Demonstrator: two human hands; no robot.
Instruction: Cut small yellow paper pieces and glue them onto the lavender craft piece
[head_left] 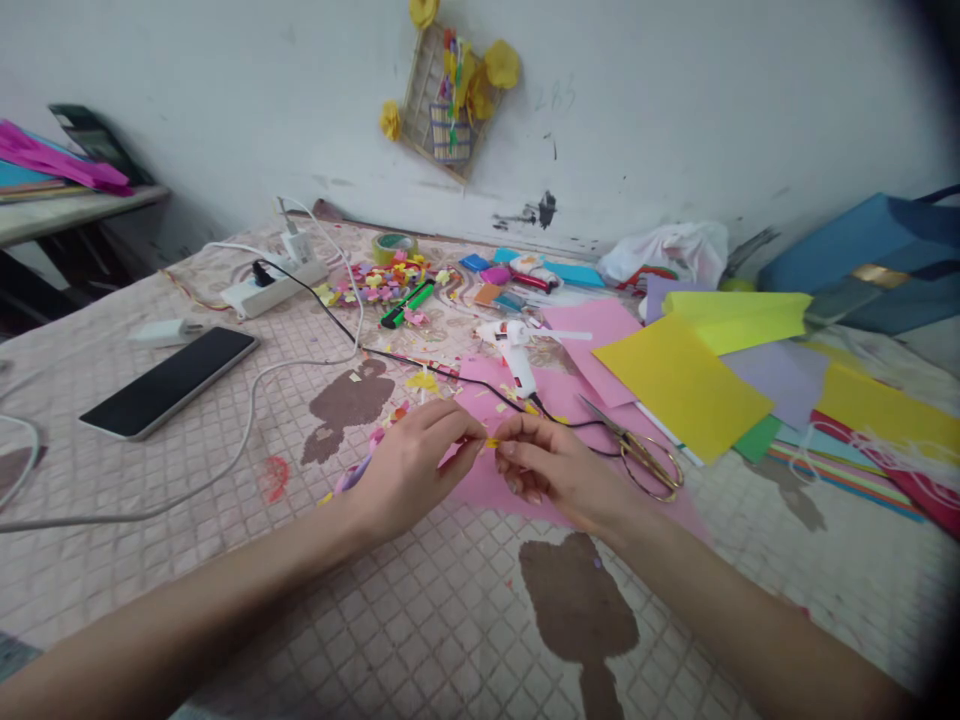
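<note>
My left hand (420, 455) and my right hand (566, 465) meet fingertip to fingertip over a pink paper sheet (480, 490). Pinched between them is a tiny yellow paper piece (492, 442), mostly covered by the fingers. Just beyond lies a white glue gun (517, 360) on its side, nozzle to the right. Gold-handled scissors (651, 465) rest beside my right hand. Near my left wrist are a few small coloured paper bits, partly hidden, and yellow paper scraps (422, 382) lie farther off.
A black phone (172, 380), a power strip (274, 285) and cables occupy the left. Small paper flowers (397, 278), a green-black cutter (407, 303) and a tape roll (394, 247) lie at the back. Coloured paper sheets (682, 385) and a blue bag (862, 265) are on the right.
</note>
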